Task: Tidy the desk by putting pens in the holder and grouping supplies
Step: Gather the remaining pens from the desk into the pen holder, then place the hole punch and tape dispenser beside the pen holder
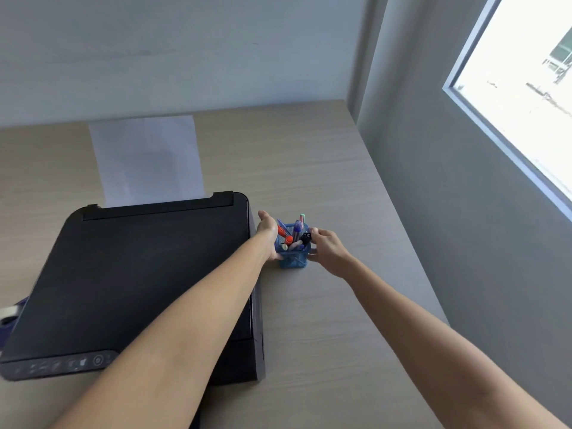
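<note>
A blue mesh pen holder [293, 259] stands upright on the wooden desk [325, 168], just right of a black printer. Several pens and markers [295, 232] stick out of it, among them an orange one, a blue one and a pale green-capped one. My left hand [268, 232] presses against the holder's left side, fingers stretched past it. My right hand [326, 247] grips the holder's right side and rim. Both hands clasp the holder between them.
A black printer [133, 280] fills the left of the desk, with a white sheet [145, 159] standing in its rear tray. A roll of tape and a dark blue object [9, 314] peek out at the far left. A grey wall and window [520, 88] border the right.
</note>
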`<move>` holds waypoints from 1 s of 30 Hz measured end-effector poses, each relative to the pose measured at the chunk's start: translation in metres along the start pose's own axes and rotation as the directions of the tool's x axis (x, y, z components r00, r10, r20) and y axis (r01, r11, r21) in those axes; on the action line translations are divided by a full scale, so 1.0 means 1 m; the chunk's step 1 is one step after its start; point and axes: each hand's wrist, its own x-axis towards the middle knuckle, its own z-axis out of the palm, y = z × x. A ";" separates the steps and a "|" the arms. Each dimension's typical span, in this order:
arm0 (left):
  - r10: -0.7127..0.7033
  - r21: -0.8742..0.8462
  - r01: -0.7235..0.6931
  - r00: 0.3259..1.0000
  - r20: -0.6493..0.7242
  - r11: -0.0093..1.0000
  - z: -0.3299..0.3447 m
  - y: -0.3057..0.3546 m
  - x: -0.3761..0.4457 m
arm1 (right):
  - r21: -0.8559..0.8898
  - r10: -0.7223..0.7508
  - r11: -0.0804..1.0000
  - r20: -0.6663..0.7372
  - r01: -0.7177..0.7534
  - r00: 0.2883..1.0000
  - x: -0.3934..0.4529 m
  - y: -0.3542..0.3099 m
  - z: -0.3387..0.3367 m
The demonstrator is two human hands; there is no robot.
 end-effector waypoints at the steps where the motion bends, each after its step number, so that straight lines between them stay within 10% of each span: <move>1: -0.006 0.029 0.006 1.000 -0.013 1.000 -0.001 0.001 -0.004 | 0.004 0.008 1.000 -0.001 -0.008 1.000 -0.001 -0.001 0.000; 16: 0.354 0.291 -0.358 0.933 0.066 0.888 -0.023 0.036 -0.108 | -0.414 -0.354 0.886 -0.312 0.209 0.882 -0.054 -0.081 0.010; 30: 0.638 0.177 -0.614 0.724 -0.262 0.769 -0.352 -0.005 -0.176 | -0.400 -0.417 0.783 0.231 0.477 0.879 -0.098 -0.103 0.317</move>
